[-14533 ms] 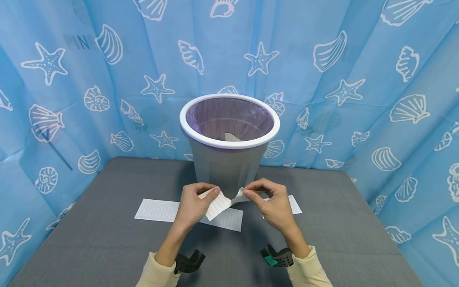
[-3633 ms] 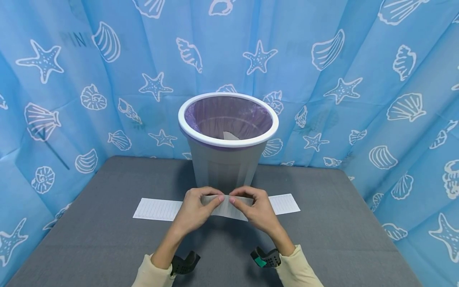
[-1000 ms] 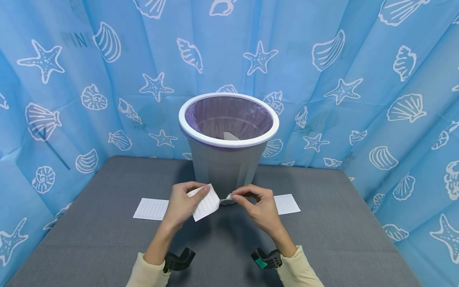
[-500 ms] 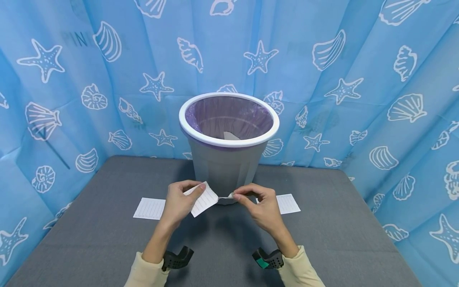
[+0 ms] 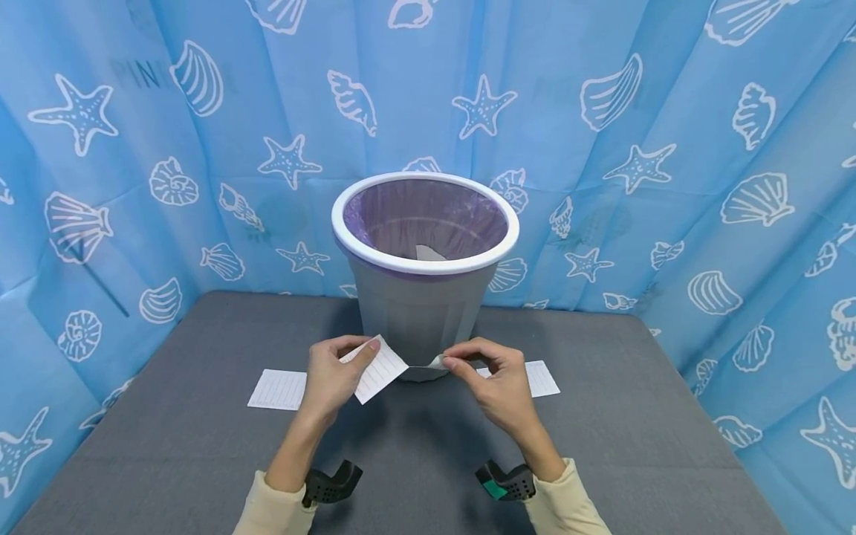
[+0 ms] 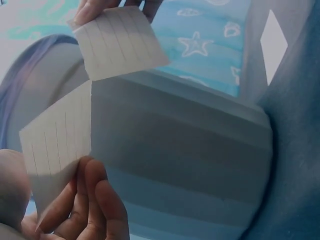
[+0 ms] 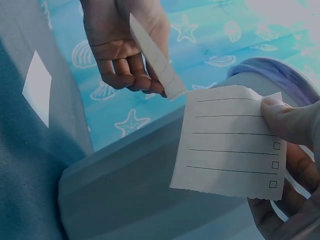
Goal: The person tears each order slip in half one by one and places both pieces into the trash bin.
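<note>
In the head view, my left hand (image 5: pixel 331 379) pinches a piece of white lined paper (image 5: pixel 380 371) between thumb and fingers. My right hand (image 5: pixel 495 383) pinches a second piece of paper (image 5: pixel 438 362), seen nearly edge-on there. Its printed lines, small checkboxes and rough lower edge show on the paper (image 7: pixel 227 145) in the right wrist view. The two pieces (image 6: pixel 55 140) meet at one corner in the left wrist view; whether they are still joined there I cannot tell. Both hands are raised above the table, in front of a grey bin (image 5: pixel 421 316).
The bin has a white rim (image 5: pixel 426 266) and a purple liner (image 5: pixel 364 223); a pale scrap (image 5: pixel 429 253) shows inside. White lined paper (image 5: pixel 277 389) lies left on the grey table (image 5: pixel 414 475), another sheet (image 5: pixel 543 377) right. A blue shell-patterned curtain (image 5: pixel 428 89) hangs behind.
Both hands held one paper strip close together 3.6 s ago. It has since been torn, and its halves now meet only at a corner. Lately my right hand has shifted slightly right.
</note>
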Demonstrator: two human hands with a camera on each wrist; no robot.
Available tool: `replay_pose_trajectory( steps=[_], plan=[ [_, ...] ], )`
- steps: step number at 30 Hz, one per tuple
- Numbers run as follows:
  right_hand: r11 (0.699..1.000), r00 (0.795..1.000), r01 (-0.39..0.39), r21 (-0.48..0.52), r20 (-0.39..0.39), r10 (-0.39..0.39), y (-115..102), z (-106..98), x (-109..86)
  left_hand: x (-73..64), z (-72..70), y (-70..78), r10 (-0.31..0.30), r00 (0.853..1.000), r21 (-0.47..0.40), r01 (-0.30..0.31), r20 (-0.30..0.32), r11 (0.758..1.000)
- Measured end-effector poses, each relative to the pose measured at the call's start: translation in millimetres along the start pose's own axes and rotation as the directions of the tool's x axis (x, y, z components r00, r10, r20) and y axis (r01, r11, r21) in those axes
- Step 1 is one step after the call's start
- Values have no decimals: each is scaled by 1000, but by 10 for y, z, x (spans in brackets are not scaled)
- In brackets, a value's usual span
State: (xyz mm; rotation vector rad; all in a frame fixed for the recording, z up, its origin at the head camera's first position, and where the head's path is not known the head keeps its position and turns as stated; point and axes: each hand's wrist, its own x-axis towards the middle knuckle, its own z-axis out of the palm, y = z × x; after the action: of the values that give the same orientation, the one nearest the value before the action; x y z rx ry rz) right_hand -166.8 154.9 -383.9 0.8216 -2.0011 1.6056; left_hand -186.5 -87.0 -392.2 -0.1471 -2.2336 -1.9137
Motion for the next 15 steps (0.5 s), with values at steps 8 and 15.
replay_pose_trajectory(
  steps=[8,15],
  plan=[
    [999,998,33,-10,-44,-33,-119,-145,32,-8,-13,56,-3,999,-19,2,-39,1000],
    [996,995,91,-8,-45,-91,-269,-242,110,-31,-41,258,54,998,-24,-55,-27,998]
  ],
)
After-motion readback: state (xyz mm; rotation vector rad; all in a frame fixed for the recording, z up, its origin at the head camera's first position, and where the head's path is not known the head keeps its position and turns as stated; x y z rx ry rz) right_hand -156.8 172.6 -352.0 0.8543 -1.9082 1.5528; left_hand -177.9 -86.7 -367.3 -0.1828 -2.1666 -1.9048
